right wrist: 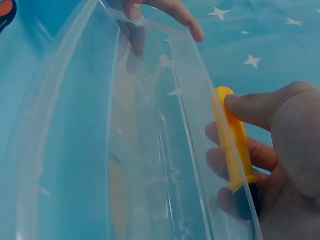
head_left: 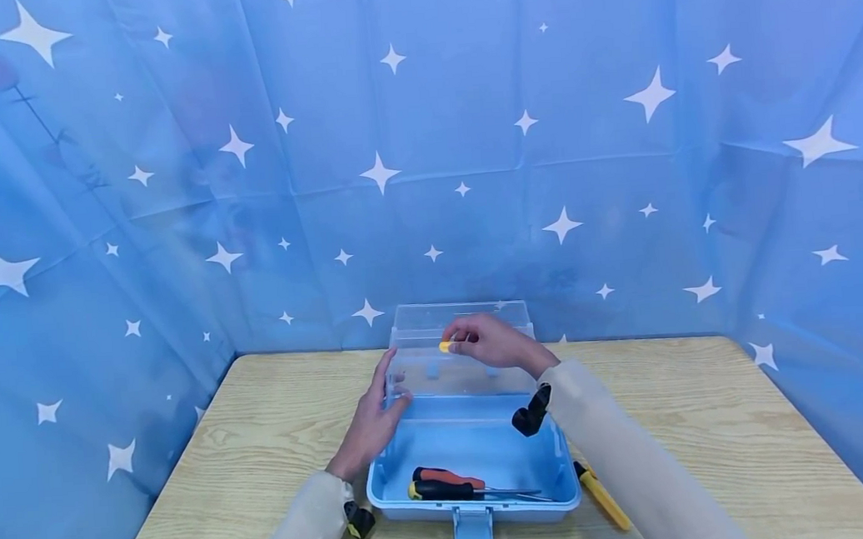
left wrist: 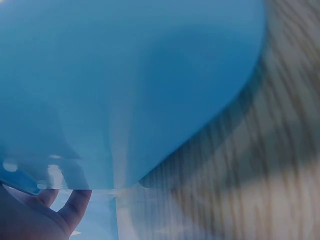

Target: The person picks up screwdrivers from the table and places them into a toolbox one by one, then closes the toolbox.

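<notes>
A light-blue toolbox stands with its clear plastic lid raised at the back. My left hand holds the lid's left side, thumb in front and some fingers seen through the plastic. Beside the lid's upper part, my right hand grips a screwdriver with a yellow handle and dark collar. Its lower end is mostly hidden. Inside the box, near the front wall, lie a black-and-yellow screwdriver and a red-and-black-handled tool.
A yellow tool with a black end lies on the wooden table, right of the box and close to the right sleeve. The box's latch hangs down in front. A blue star-printed curtain stands behind the table.
</notes>
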Tool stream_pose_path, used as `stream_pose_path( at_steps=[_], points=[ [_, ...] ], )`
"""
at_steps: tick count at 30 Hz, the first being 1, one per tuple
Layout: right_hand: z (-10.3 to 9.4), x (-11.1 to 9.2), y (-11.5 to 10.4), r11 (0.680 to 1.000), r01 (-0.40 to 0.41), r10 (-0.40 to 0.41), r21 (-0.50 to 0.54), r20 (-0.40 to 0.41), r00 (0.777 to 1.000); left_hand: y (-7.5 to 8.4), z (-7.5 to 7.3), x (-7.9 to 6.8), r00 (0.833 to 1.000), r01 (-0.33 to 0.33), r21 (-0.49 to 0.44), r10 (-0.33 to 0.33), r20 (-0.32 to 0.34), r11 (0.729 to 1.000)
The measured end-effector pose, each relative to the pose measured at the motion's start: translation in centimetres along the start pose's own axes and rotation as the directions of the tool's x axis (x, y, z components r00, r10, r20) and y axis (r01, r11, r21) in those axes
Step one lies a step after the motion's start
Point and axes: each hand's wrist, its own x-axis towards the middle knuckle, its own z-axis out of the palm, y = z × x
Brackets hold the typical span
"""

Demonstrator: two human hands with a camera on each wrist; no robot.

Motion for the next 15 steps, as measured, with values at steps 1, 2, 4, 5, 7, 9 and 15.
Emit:
stream_pose_path(
  at_steps=[1, 2, 4, 5, 7, 9, 15],
  points=[
    [0.04, -0.03, 0.01, 1.000, 0.003, -0.003, 0.001, 0.000, 1.000, 0.00, 0.00, -0.01, 1.000, -0.001, -0.001, 0.001, 0.000, 1.000],
    [0.07, -0.06, 0.01, 1.000, 0.006, -0.006, 0.004, 0.000, 1.000, 0.01, 0.00, -0.01, 1.000, 0.001, -0.002, -0.001, 0.001, 1.000],
    [0.14, -0.13, 0.03, 1.000, 0.013, -0.013, 0.005, 0.000, 1.000, 0.06, -0.02, -0.04, 1.000, 0.000, -0.006, 0.000, 0.003, 1.000],
    [0.19, -0.17, 0.04, 1.000, 0.015, -0.015, 0.006, 0.001, 1.000, 0.09, -0.02, -0.05, 1.000, 0.007, -0.012, -0.007, 0.002, 1.000],
    [0.29, -0.24, 0.08, 1.000, 0.019, -0.019, 0.011, 0.003, 1.000, 0.07, -0.01, -0.09, 1.000, 0.000, -0.009, 0.000, 0.006, 1.000],
    [0.35, -0.32, 0.14, 1.000, 0.025, -0.025, 0.017, 0.005, 1.000, 0.07, -0.01, -0.13, 1.000, -0.001, -0.008, 0.001, 0.007, 1.000],
    [0.44, -0.50, 0.21, 1.000, 0.021, -0.021, 0.017, -0.004, 1.000, -0.02, 0.04, -0.12, 1.000, 0.000, -0.008, 0.000, 0.006, 1.000]
  ],
)
